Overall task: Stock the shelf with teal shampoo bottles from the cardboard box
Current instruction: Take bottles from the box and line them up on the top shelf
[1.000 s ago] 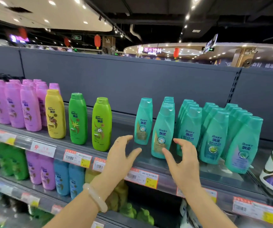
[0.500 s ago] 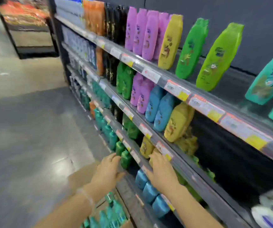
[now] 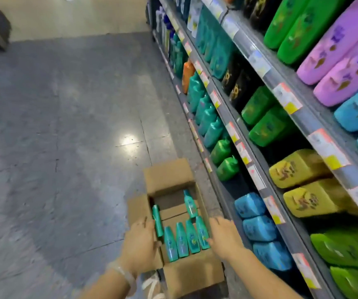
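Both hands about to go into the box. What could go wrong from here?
1. The four teal bottles stand packed tight; pulling one may topple its neighbours.
2. The left hand is beside a leaning bottle, which it could knock over.
3. The right hand is over the cardboard box wall and might snag it.

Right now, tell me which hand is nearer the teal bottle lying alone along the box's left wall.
Left. The left hand is right beside that lone teal bottle, fingers at it. The right hand is across the cardboard box, beyond the row of four bottles.
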{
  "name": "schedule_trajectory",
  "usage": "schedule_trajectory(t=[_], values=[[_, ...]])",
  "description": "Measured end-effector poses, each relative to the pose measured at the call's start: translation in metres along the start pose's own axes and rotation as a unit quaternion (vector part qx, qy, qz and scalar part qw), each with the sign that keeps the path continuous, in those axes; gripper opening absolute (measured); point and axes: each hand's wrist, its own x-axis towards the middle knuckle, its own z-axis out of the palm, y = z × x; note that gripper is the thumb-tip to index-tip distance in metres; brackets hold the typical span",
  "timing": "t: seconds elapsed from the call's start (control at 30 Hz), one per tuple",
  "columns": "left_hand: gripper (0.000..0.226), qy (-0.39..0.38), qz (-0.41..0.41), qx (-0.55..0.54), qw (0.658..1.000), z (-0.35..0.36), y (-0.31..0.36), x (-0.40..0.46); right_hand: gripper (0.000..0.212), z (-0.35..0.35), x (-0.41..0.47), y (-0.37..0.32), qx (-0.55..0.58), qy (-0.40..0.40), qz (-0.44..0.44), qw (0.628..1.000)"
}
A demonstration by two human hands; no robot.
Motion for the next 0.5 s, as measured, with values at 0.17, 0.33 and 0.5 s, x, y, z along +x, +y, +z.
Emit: schedule_trajectory(t=[0.17, 0.33, 0.5], values=[[0.054, -0.031, -0.044, -0.026, 0.998, 0.060, -0.024, 0.090, 0.043, 0.052, 0.101, 0.002, 0.061, -0.032, 0.017, 0.997], [0.053, -0.070, -0.110, -0.060, 0.990, 0.167, -0.048, 0.173, 0.048, 0.137, 0.207, 0.019, 0.085, -0.046, 0.041, 0.994], [0.059, -0.043, -0.195, -0.186, 0.962, 0.277, -0.063, 0.263, 0.058, 0.226, 0.313, 0.042, 0.126, -0.044, 0.062, 0.989]])
